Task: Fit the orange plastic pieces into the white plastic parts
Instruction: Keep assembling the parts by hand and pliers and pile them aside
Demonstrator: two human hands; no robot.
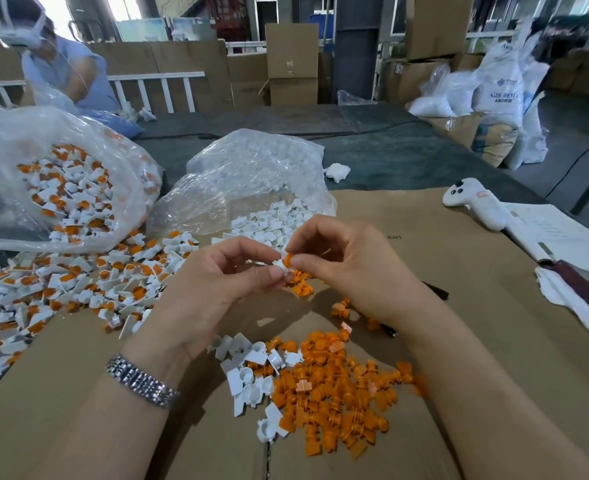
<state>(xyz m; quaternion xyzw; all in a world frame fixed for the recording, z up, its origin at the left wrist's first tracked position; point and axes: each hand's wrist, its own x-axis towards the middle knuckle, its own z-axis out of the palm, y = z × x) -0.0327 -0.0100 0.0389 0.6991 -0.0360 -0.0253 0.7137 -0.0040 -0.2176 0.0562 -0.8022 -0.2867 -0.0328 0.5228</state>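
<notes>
a white plastic part is pinched between the thumb and fingertips of the left hand, while an orange piece is gripped by the curled fingers of the right hand and held against it. both hands are raised above the table, close together, with the two parts touching at the fingertips. the step in hand is judged to be the pressing of one orange piece into its white part; whether it is already fully seated cannot be told, since most of it is hidden by the fingers. the next move likely calls for a firm, square push, then for the joined unit to be set aside. the white part appears small, with a flat tab; the orange piece looks stubby and ribbed.

just below the hands, loose orange pieces are heaped on the cardboard sheet, beside a smaller cluster of white parts. to the left, assembled units are spread about, and more are held in a clear bag. a second bag of white parts lies behind.
</notes>
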